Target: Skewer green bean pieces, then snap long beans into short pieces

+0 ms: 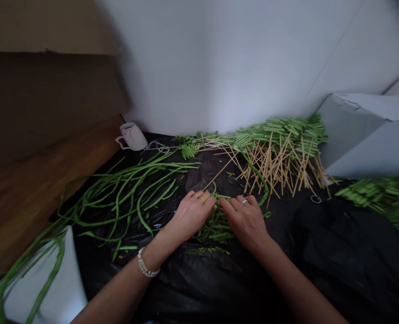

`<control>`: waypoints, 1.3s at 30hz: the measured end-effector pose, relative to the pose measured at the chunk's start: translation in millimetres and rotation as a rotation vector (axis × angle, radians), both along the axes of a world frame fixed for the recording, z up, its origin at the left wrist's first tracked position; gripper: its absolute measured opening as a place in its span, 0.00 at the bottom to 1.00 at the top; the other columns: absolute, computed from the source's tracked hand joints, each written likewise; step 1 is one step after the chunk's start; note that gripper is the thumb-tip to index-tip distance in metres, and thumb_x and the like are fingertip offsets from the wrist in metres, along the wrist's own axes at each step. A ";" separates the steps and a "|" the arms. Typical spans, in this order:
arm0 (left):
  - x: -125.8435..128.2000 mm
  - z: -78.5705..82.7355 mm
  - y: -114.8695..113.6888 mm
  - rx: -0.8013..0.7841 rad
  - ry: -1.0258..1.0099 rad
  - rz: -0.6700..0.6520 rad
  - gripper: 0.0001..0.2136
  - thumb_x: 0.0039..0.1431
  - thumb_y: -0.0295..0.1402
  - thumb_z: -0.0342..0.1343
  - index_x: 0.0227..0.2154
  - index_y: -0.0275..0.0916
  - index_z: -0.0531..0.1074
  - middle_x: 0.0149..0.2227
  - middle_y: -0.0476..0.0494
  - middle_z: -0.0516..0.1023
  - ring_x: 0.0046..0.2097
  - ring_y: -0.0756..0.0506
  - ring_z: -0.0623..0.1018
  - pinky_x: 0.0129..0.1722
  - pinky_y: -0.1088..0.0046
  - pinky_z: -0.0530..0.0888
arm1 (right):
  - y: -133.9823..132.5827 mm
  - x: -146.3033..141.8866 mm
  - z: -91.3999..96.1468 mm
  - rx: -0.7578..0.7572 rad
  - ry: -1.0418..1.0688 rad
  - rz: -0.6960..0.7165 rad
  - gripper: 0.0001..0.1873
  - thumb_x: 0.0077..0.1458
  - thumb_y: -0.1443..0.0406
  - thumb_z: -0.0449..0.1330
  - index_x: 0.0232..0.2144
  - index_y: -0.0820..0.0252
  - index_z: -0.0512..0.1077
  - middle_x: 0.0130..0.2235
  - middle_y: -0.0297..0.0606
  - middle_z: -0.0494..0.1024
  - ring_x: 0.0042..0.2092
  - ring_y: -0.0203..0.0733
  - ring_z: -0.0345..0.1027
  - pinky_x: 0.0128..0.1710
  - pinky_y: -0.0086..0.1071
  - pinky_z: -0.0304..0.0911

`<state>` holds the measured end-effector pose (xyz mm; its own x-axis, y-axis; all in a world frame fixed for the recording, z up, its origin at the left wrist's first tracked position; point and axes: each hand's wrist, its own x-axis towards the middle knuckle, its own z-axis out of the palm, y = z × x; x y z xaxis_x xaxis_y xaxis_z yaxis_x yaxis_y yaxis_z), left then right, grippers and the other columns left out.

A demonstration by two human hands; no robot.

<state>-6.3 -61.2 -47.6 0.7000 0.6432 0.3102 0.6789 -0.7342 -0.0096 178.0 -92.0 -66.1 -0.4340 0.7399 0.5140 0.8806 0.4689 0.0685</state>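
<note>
My left hand [193, 212] and my right hand [245, 219] meet nearly fingertip to fingertip above a pile of cut bean pieces [216, 227]. Both have curled fingers, pinched on a green long bean [264, 182]. Its free length bends up and around beyond my right hand; the part at the fingertips is mostly hidden. A thin wooden skewer [219, 173] slants down to just behind my left knuckles, and I cannot make out whether it touches them. Whole long beans [118, 198] lie in a loose tangle to the left.
Bean pieces threaded on skewers [280, 135] are heaped at the back right, bare sticks pointing toward me. Another heap [384, 193] lies at far right below a white box [364, 135]. A white mug [133, 137] stands back left. Black plastic sheeting [192, 292] covers the floor.
</note>
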 end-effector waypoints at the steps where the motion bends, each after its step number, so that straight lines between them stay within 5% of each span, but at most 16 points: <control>1: 0.3 -0.1 -0.2 0.004 0.024 0.002 0.07 0.66 0.27 0.46 0.35 0.37 0.70 0.32 0.43 0.75 0.36 0.43 0.73 0.38 0.65 0.64 | -0.2 -0.8 0.0 -0.008 -0.006 0.016 0.10 0.63 0.67 0.56 0.45 0.63 0.72 0.30 0.37 0.75 0.35 0.43 0.64 0.37 0.39 0.50; 4: 1.0 1.2 -1.0 0.014 0.054 -0.023 0.07 0.65 0.27 0.46 0.33 0.38 0.68 0.32 0.43 0.75 0.37 0.43 0.73 0.37 0.65 0.64 | -1.0 -3.3 -0.5 -0.043 -0.033 0.061 0.12 0.62 0.71 0.54 0.48 0.65 0.70 0.33 0.38 0.76 0.35 0.43 0.66 0.36 0.37 0.53; 9: 0.7 4.4 -2.7 -0.050 0.002 -0.050 0.06 0.64 0.28 0.47 0.31 0.39 0.67 0.30 0.43 0.74 0.36 0.42 0.72 0.36 0.65 0.64 | -2.7 -3.2 -1.6 -0.114 0.010 0.088 0.11 0.58 0.77 0.52 0.30 0.59 0.69 0.27 0.35 0.72 0.28 0.40 0.64 0.30 0.34 0.52; 13: -1.4 9.3 -6.3 -0.196 -0.174 -0.073 0.07 0.65 0.29 0.45 0.33 0.39 0.66 0.31 0.45 0.72 0.36 0.44 0.71 0.39 0.67 0.66 | -3.7 -2.0 -1.8 -0.119 0.194 0.151 0.13 0.62 0.74 0.49 0.28 0.58 0.67 0.26 0.34 0.71 0.28 0.38 0.64 0.29 0.31 0.53; 21: 4.9 18.8 -13.6 -0.795 -0.760 -0.034 0.14 0.68 0.40 0.43 0.29 0.39 0.66 0.27 0.50 0.67 0.31 0.49 0.67 0.34 0.73 0.65 | -10.7 -10.0 11.8 -0.257 0.710 0.285 0.12 0.66 0.67 0.48 0.33 0.58 0.69 0.29 0.34 0.74 0.31 0.36 0.69 0.31 0.27 0.62; 25: 6.4 18.5 -10.1 -1.042 -1.113 0.004 0.14 0.65 0.44 0.48 0.34 0.38 0.67 0.24 0.53 0.64 0.26 0.52 0.63 0.28 0.76 0.63 | -10.3 -8.4 12.3 -0.284 0.810 0.227 0.11 0.65 0.66 0.50 0.46 0.57 0.69 0.38 0.38 0.79 0.37 0.38 0.73 0.37 0.29 0.66; 29: 6.9 19.3 -9.5 -1.039 -1.116 0.093 0.13 0.56 0.41 0.60 0.38 0.37 0.73 0.20 0.56 0.60 0.23 0.54 0.57 0.23 0.78 0.57 | -10.5 -8.0 6.0 -0.315 0.739 0.158 0.28 0.63 0.69 0.49 0.64 0.60 0.51 0.42 0.42 0.79 0.38 0.41 0.75 0.36 0.32 0.69; 33: 9.6 17.0 -11.6 -0.950 -1.006 0.140 0.09 0.50 0.36 0.65 0.31 0.36 0.77 0.20 0.54 0.66 0.22 0.55 0.58 0.23 0.78 0.56 | -9.7 -9.9 0.4 -0.310 0.597 0.187 0.33 0.62 0.71 0.46 0.68 0.61 0.42 0.52 0.49 0.76 0.43 0.44 0.76 0.40 0.35 0.70; 36: 6.9 15.3 -7.4 -0.923 -1.114 0.230 0.10 0.51 0.38 0.64 0.30 0.35 0.77 0.22 0.51 0.71 0.23 0.54 0.63 0.24 0.78 0.60 | -5.2 -6.4 -1.0 -0.283 0.534 0.152 0.29 0.64 0.67 0.50 0.65 0.64 0.50 0.49 0.48 0.78 0.42 0.46 0.75 0.41 0.37 0.69; 39: 1.1 16.6 -0.6 -0.851 -1.183 0.300 0.11 0.51 0.39 0.64 0.31 0.35 0.76 0.26 0.49 0.75 0.26 0.52 0.69 0.28 0.76 0.66 | -0.2 0.1 0.3 -0.261 0.469 0.133 0.14 0.65 0.65 0.52 0.51 0.62 0.68 0.43 0.44 0.80 0.42 0.46 0.74 0.41 0.37 0.66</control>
<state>-5.2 -61.8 -31.0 0.1284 0.9901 0.0561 0.1098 -0.0704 0.9915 178.1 -92.2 -65.8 -0.3010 0.8232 0.4814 0.7210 0.5268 -0.4502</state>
